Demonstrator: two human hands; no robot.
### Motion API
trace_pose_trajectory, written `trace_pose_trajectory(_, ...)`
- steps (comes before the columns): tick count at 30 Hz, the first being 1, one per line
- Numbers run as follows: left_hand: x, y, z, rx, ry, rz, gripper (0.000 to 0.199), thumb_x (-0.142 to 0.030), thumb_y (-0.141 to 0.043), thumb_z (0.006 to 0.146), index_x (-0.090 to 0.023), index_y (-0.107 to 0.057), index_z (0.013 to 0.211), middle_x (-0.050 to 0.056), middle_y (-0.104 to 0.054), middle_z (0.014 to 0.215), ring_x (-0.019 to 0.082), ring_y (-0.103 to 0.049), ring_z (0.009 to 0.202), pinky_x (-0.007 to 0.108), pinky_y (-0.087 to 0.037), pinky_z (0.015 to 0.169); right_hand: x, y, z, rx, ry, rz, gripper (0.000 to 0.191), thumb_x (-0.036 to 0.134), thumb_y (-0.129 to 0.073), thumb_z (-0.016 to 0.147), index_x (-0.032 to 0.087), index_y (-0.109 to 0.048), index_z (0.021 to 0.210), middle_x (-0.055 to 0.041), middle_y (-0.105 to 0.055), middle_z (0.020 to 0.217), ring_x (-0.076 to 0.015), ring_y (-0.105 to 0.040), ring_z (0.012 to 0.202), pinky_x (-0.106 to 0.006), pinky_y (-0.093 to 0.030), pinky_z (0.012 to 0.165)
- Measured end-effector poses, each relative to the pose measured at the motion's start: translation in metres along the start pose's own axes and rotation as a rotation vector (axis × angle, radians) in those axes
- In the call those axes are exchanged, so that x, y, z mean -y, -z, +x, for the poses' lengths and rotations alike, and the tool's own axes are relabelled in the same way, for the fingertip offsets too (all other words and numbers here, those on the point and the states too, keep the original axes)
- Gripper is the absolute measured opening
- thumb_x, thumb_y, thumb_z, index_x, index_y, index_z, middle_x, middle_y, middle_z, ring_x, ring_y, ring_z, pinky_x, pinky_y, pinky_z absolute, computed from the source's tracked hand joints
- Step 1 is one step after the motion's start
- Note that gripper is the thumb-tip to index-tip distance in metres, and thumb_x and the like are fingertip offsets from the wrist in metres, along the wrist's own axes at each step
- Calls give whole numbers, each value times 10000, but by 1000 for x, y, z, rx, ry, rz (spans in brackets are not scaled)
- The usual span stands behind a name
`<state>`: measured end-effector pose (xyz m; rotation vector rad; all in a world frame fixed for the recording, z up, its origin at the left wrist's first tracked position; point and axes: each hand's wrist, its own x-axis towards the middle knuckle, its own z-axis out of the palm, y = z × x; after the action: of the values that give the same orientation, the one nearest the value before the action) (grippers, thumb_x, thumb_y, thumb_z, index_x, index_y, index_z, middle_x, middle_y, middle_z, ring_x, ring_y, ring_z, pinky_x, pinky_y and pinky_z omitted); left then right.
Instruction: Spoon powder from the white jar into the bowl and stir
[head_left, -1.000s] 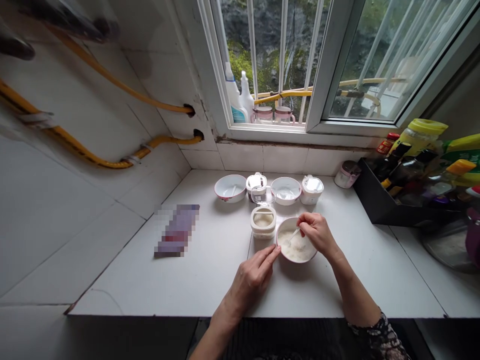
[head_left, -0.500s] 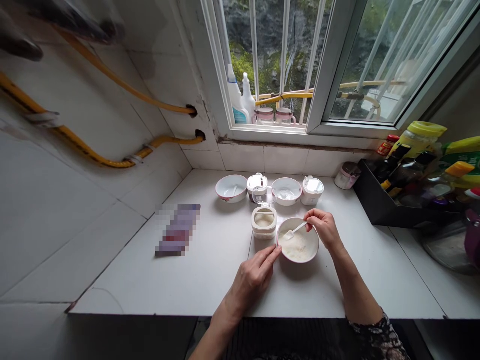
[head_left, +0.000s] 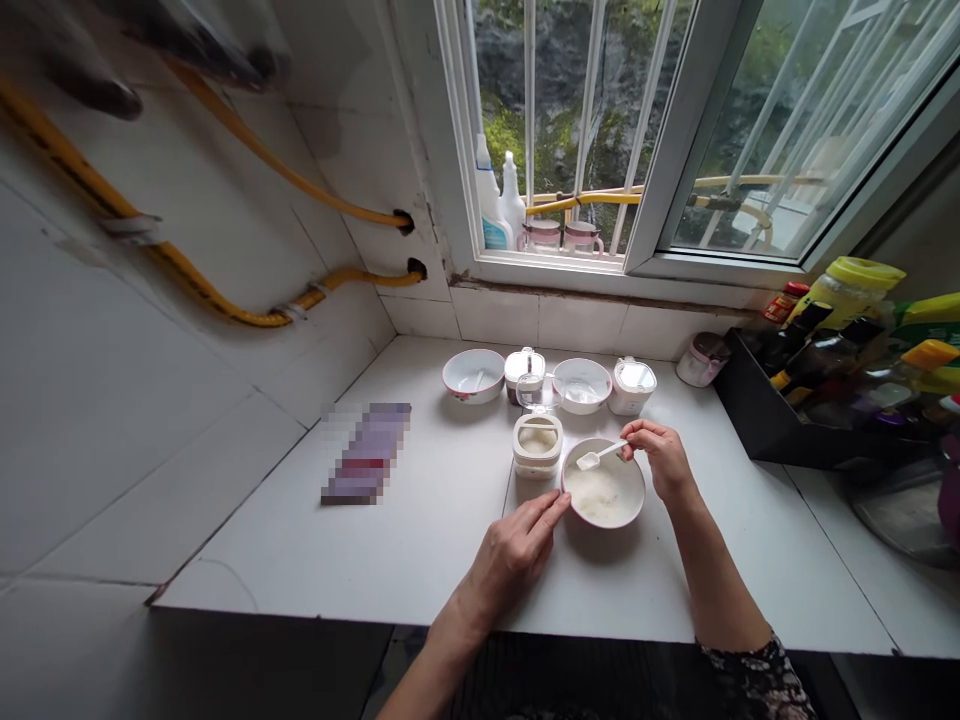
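From where I stand, the white spoon (head_left: 602,455) is over the upper part of the near bowl (head_left: 634,498), right of centre in the frame. Its long axis runs on a shallow slant, with the scoop end pointing left and slightly down, and the handle rising to the right into the right hand (head_left: 662,462). That hand's grip is closed, thumb and fingers pinched on the handle's end. I can't tell whether the scoop holds anything; pale grains (head_left: 594,494) lie below it in the bowl.

The left hand (head_left: 520,552) comes up from the bottom of the frame, fingers stretched out together and pointing up and right. Its grip is open, wrapped around nothing, with the fingertips touching the bowl's left rim.

Just left of the bowl, an open white container (head_left: 538,467) stands upright on the white table (head_left: 431,545). Behind it, from left to right, I see an oval bowl (head_left: 472,378), a lidded jar (head_left: 523,373), a second back bowl (head_left: 583,387) and a closed white container (head_left: 632,386). A black box of bottles (head_left: 772,425) is at the right; a blurred purple item (head_left: 365,455) lies left of centre.
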<state>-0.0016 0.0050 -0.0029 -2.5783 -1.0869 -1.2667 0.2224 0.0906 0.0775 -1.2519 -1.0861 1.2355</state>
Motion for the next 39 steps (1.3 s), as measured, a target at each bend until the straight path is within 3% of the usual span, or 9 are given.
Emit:
trace_pose_trajectory(7, 0, 1, 1, -1, -6, -6, 512, 6, -384, 914, -125, -473, 1401, 142, -675, 1186, 204, -681, 1068, 295, -620, 854, 4, -17, -1, -43, 6, 76, 119, 295, -633, 574, 185, -639, 621, -7, -590, 481, -153, -499, 514, -256, -322, 453)
trace_pose_trajectory(11, 0, 1, 1, -1, 4, -11, 507, 3, -391, 920, -131, -475, 1401, 139, -676, 1182, 200, -679, 1070, 293, -615, 860, 5, -32, -7, -60, 129, -24, 150, 336, -622, 679, 195, -630, 729, -9, -636, 572, -176, -584, 606, -273, -402, 542)
trace_pose_trajectory(16, 0, 1, 1, 5, 7, -21, 505, 3, -392, 917, -127, -480, 1397, 139, -672, 1185, 200, -677, 1075, 290, -611, 863, -3, -44, -14, -39, 428, -221, 126, 321, -557, 837, 211, -616, 825, -15, -675, 662, -195, -640, 675, -335, -476, 708)
trace_pose_trajectory(21, 0, 1, 1, 4, 9, -8, 524, -16, -380, 926, -145, -452, 1429, 134, -675, 1179, 194, -678, 1075, 275, -606, 868, -10, -46, -18, 65, 923, -672, 162, 136, -482, 901, 220, -618, 875, -19, -710, 724, -189, -609, 713, -396, -418, 869)
trace_pose_trajectory(24, 1, 1, 1, 12, 8, -9, 521, -21, -378, 935, -149, -445, 1435, 135, -674, 1180, 195, -680, 1073, 283, -606, 872, -8, -45, -21, 117, 1088, -797, 229, 69, -449, 894, 222, -618, 916, -11, -713, 745, -176, -607, 706, -408, -387, 929)
trace_pose_trajectory(35, 2, 2, -1, 31, 6, -2, 532, -10, -377, 931, -150, -439, 1441, 134, -669, 1200, 193, -670, 1101, 277, -600, 894, -11, -41, -22, 110, 1236, -858, 299, 9, -442, 867, 219, -624, 978, -22, -740, 813, -180, -617, 752, -397, -394, 939)
trace_pose_trajectory(37, 2, 2, -1, 28, 6, -6, 527, -8, -383, 928, -149, -450, 1432, 133, -669, 1198, 194, -672, 1097, 277, -602, 890, -11, -41, -22, 93, 1188, -785, 263, 34, -456, 877, 218, -632, 943, -21, -735, 784, -176, -613, 719, -396, -408, 916)
trace_pose_trajectory(39, 2, 1, -1, 24, 7, -4, 527, -3, -386, 925, -151, -455, 1426, 132, -673, 1190, 192, -676, 1086, 278, -604, 885, -10, -41, -23, 42, 1046, -665, 195, 99, -486, 896, 219, -640, 896, -25, -730, 749, -181, -612, 706, -399, -423, 887)
